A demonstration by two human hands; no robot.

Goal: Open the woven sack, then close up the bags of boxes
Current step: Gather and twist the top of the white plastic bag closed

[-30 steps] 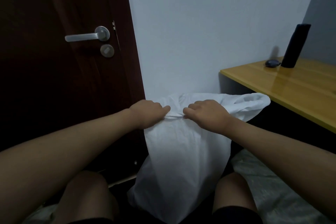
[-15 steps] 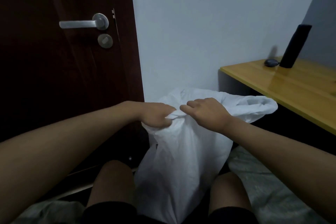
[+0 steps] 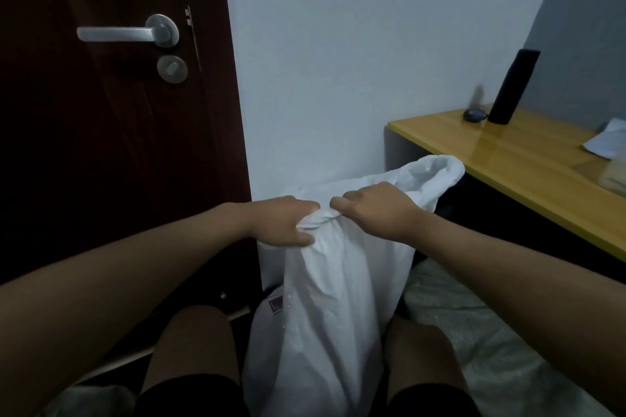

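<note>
A tall white plastic bag [image 3: 325, 308] stands upright between my knees, its body full and its neck gathered into a twisted bunch. My left hand [image 3: 284, 223] grips the gathered neck from the left, fingers curled round the plastic. My right hand [image 3: 376, 210] pinches the same bunch from the right, close to the left hand. The loose top of the bag flops over to the right behind my right hand. What is inside the bag is hidden. A pale woven sack [image 3: 474, 342] lies flat on the floor at the lower right.
A dark wooden door [image 3: 111, 145] with a metal lever handle [image 3: 128, 33] fills the left. A yellow tabletop [image 3: 528, 173] juts in from the right, carrying a black cylinder [image 3: 513, 86], a small dark round object [image 3: 474, 114] and something white [image 3: 606, 142].
The bag's loose top has folded further right and its neck is bunched tighter. My hands stay close together on the neck, and the view has shifted a little.
</note>
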